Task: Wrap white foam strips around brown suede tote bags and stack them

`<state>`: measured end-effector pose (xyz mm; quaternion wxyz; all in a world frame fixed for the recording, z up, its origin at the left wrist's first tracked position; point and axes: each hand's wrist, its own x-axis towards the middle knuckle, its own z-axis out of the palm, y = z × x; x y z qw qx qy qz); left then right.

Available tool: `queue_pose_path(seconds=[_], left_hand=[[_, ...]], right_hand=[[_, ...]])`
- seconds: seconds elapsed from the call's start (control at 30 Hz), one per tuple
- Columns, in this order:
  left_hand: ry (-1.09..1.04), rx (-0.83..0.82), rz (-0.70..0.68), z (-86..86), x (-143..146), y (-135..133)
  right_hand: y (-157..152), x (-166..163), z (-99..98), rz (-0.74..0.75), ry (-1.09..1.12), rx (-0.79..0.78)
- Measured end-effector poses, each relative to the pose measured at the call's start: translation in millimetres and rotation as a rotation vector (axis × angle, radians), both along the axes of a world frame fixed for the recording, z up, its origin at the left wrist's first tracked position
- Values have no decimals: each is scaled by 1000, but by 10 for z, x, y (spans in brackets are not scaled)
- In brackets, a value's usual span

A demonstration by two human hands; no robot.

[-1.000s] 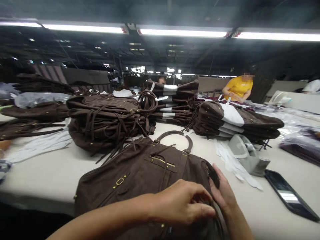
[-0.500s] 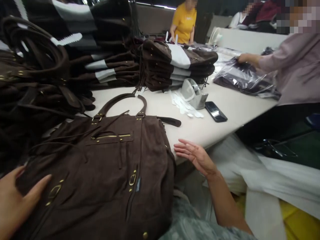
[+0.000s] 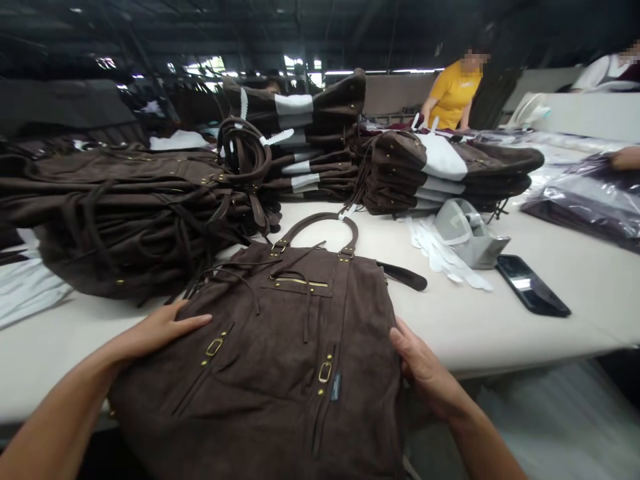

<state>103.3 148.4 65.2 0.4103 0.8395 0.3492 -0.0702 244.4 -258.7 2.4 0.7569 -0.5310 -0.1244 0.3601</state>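
A dark brown handbag [image 3: 280,333] lies front side up over the table's near edge, its looped handle [image 3: 320,219] stretched away from me. Brass buckles, a short zip and thin hanging cords mark its front. My left hand [image 3: 160,331] holds the bag's left edge, thumb on the front and the other fingers mostly hidden. On the opposite edge, my right hand [image 3: 425,370] grips the side, thumb on top and fingers curled behind. A loose strap end [image 3: 405,275] sticks out near the bag's upper right corner.
Folded brown bags form stacks at the left [image 3: 125,227], centre back [image 3: 310,153] and right back [image 3: 450,173]. A grey tape dispenser [image 3: 473,233], white strips [image 3: 445,260] and a phone [image 3: 533,285] lie right. A co-worker's hand [image 3: 626,159] touches a plastic-wrapped item [image 3: 585,200].
My right hand has gone from open beside the bag to gripping its right edge. My left hand stays at the left edge. The view has swung left.
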Motion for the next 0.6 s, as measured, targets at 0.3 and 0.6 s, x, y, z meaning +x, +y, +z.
queue_pose_path(seconds=[0.3,0.6], left_hand=[[-399,-258,234,126,-127,-605],[-435,-178,128,34,223,-695]], right_hand=[[272,385,47,-104,-4,-84],[-20,1223,150,-199,-235,-240]])
